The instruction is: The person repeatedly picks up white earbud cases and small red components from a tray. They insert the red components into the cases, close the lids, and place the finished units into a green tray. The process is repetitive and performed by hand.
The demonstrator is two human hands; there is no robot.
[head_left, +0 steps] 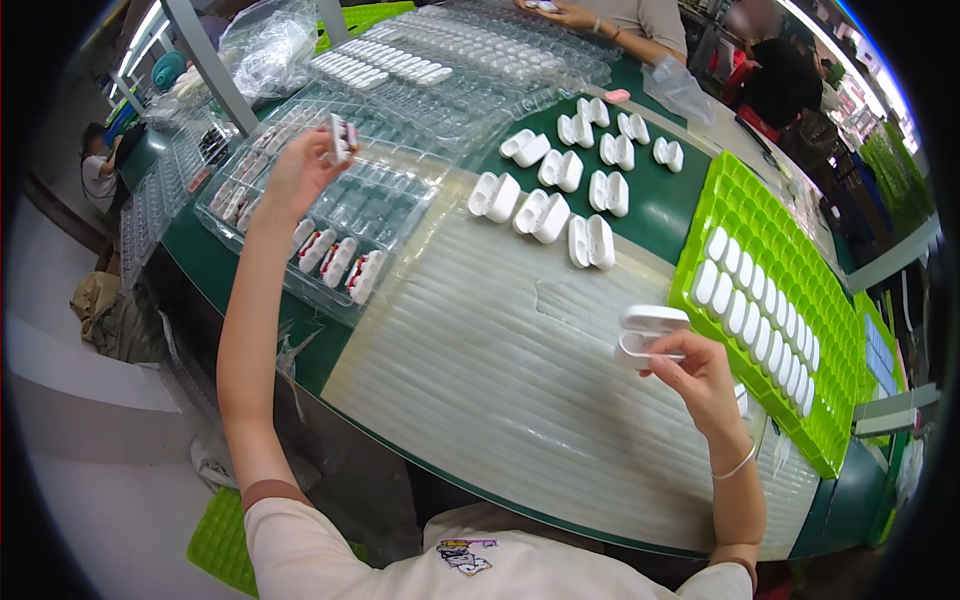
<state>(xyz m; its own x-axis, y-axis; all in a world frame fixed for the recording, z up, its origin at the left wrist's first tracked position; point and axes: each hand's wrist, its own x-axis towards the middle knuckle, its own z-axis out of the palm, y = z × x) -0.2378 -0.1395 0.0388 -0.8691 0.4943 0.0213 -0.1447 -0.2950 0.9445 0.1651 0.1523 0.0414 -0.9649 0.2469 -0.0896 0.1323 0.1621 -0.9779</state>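
Note:
My left hand [296,175] is raised over a clear blister tray [395,205], its fingers closed on a small white earbud-case insert [342,140] with dark and reddish parts. Similar inserts [338,262] lie in the tray's near row and along its left side. In my right hand [705,380], pinched between thumb and fingers, is a white earbud charging case [652,322] with its lid up, held above the pale ribbed mat [500,380]. Beyond the mat's middle stand several more opened white cases [540,215], partly on the green tabletop [640,235].
A bright green compartment tray [715,215] at the right holds rows of closed white cases [750,318]. Further clear trays [440,110] with white pieces spread across the back. A co-worker's hand [570,14] shows at the far side. Metal posts [208,62] rise at the left.

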